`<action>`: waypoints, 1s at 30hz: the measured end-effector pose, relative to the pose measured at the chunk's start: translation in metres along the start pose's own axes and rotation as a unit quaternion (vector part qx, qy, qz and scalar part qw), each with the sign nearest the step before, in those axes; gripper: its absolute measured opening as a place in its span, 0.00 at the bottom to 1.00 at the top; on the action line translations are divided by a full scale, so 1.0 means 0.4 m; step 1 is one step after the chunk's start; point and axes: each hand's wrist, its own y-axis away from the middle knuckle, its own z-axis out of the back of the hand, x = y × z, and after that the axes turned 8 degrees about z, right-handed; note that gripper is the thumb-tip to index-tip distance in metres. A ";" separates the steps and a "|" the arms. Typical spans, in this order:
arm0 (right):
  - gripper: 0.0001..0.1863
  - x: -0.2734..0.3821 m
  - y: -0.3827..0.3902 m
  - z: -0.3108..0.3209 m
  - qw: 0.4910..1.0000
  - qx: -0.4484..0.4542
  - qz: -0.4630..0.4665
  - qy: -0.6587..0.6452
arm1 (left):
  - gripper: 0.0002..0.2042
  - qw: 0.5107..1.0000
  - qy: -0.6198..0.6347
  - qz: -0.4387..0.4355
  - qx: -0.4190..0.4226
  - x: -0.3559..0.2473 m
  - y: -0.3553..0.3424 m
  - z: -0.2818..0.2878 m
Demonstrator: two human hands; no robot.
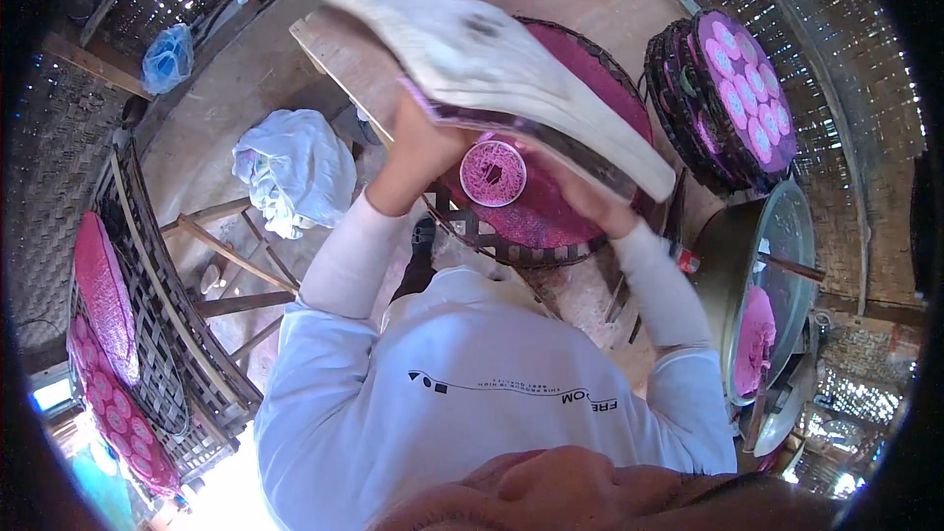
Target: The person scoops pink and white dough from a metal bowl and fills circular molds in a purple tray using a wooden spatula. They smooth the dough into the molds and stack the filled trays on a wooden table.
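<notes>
Both my hands are raised in front of me, gripping a long, pale, thick wooden board (pixel 492 54) that slants down to the right. The board's lower edge is dark and stained pink. My left hand (pixel 425 149) is closed at this edge, and my right hand (pixel 593 197) holds the underside farther right. Most fingertips are hidden by the wood. Between my hands shows a round, white-rimmed cup (pixel 494 174) packed with pink noodle-like strands. Whether the cup is joined to the board I cannot tell. Under it is a large round tray (pixel 560 226) with a deep pink surface and woven rim.
At right stands a stack of round woven trays (pixel 678 108) with pink discs on top. Nearer is a large metal basin (pixel 728 265) holding pink dough (pixel 755 339). A white cloth bundle (pixel 295 167) lies left, near a wooden frame (pixel 231 256) and a leaning woven rack (pixel 157 305).
</notes>
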 end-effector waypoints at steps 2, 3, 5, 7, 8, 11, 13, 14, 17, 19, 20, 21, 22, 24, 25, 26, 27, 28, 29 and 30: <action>0.42 -0.033 0.003 -0.043 0.898 0.014 0.108 0.427 | 0.14 0.983 0.107 0.138 -0.050 -0.037 0.020 0.016; 0.44 -0.019 0.000 -0.061 0.895 0.014 0.112 0.432 | 0.14 0.969 0.121 0.206 -0.068 -0.054 0.028 0.030; 0.49 -0.008 -0.004 -0.081 0.889 0.013 0.121 0.442 | 0.14 0.947 0.177 0.252 -0.094 -0.032 0.042 0.043; 0.49 -0.040 -0.001 -0.092 0.880 0.008 0.095 0.466 | 0.15 0.948 0.202 0.225 -0.102 -0.026 0.044 0.043; 0.50 -0.051 0.001 -0.093 0.875 0.005 0.083 0.477 | 0.15 0.948 0.214 0.212 -0.105 -0.025 0.046 0.043; 0.46 -0.034 -0.003 -0.066 0.900 0.023 0.094 0.425 | 0.16 0.945 0.209 0.228 -0.104 -0.020 0.055 0.041; 0.48 -0.026 0.018 -0.022 0.932 0.019 0.047 0.358 | 0.16 0.949 0.195 0.222 -0.110 -0.028 0.056 0.037; 0.49 -0.012 0.035 -0.007 0.930 0.013 0.043 0.366 | 0.16 0.950 0.188 0.219 -0.114 -0.031 0.057 0.036; 0.54 0.019 0.100 0.033 0.913 0.008 0.008 0.409 | 0.09 0.960 0.168 0.199 -0.105 -0.021 0.056 0.035; 0.55 0.005 0.145 0.022 0.887 0.006 -0.021 0.462 | 0.14 0.947 0.190 0.237 -0.101 -0.045 0.053 0.023; 0.54 -0.021 0.156 0.023 0.900 0.005 -0.024 0.435 | 0.17 0.941 0.201 0.255 -0.098 -0.053 0.051 0.017; 0.54 -0.026 0.156 0.016 0.913 0.004 -0.027 0.408 | 0.17 0.944 0.170 0.276 -0.062 -0.050 0.051 0.014; 0.53 -0.024 0.158 0.014 0.925 0.002 -0.030 0.380 | 0.17 0.945 0.139 0.296 -0.025 -0.043 0.051 0.011; 0.41 0.062 0.157 0.043 0.987 -0.109 -0.018 0.120 | 0.18 0.974 0.080 0.210 0.022 -0.041 0.043 -0.007; 0.35 0.131 0.143 0.059 0.986 -0.154 -0.013 -0.061 | 0.18 0.993 0.054 0.102 0.026 -0.045 0.040 -0.029; 0.33 0.165 0.140 0.091 0.955 -0.156 -0.047 -0.248 | 0.18 0.999 0.031 -0.007 0.036 -0.050 0.032 -0.055; 0.31 0.244 0.141 0.103 0.969 -0.078 -0.062 -0.224 | 0.18 0.994 -0.017 -0.104 0.022 -0.067 0.018 -0.074; 0.29 0.310 0.143 0.111 0.977 0.002 -0.076 -0.199 | 0.19 0.994 -0.048 -0.086 0.055 -0.078 0.012 -0.090; 0.28 0.331 0.154 0.109 0.978 0.033 -0.099 -0.180 | 0.20 0.991 -0.074 -0.070 0.091 -0.087 0.006 -0.104; 0.27 0.340 0.162 0.107 0.977 0.069 -0.120 -0.162 | 0.21 0.985 -0.105 -0.052 0.125 -0.096 0.000 -0.109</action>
